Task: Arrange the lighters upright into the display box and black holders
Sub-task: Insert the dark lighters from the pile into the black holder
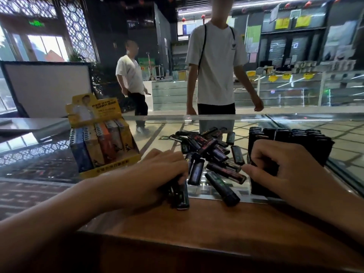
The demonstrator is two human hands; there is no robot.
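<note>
Dark lighters (211,154) piled between hands, left hand (155,174) gripping several

Glossy dark plastic lighters (214,154) on a reflective glass countertop (295,123) with smooth brown wooden edge (197,223); yellow printed cardboard display box (110,166).

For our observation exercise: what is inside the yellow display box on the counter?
The yellow display box holds rows of lighters standing upright, with blue, tan, orange and yellow bodies and metal tops. Its front wall hides their bases, and the front lighters cover the ones behind.
</note>
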